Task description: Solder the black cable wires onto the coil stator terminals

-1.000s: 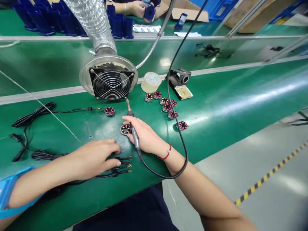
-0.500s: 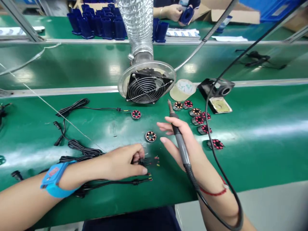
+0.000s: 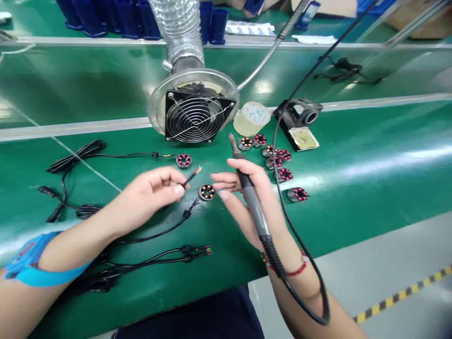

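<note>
My left hand [image 3: 150, 193] pinches the stripped end of a black cable [image 3: 189, 179], lifted a little above the green bench, its coloured wire tips pointing toward a small round coil part [image 3: 207, 191]. My right hand [image 3: 243, 197] holds a soldering iron [image 3: 247, 188] like a pen, tip up toward the fan, with its index finger reaching to the coil part. A blue strap [image 3: 24, 261] is on my left wrist, a red thread on my right.
A fume fan [image 3: 195, 117] on a ribbed duct stands behind. Several more coil parts [image 3: 277, 160], a tape roll [image 3: 250, 117] and an iron stand [image 3: 300, 125] lie to the right. More black cables [image 3: 70, 162] lie at left and near the front edge [image 3: 169, 256].
My left hand has picked one cable up from the bundle near the front edge and carried it up toward the coil part. My right hand with the iron has shifted closer to that part.
</note>
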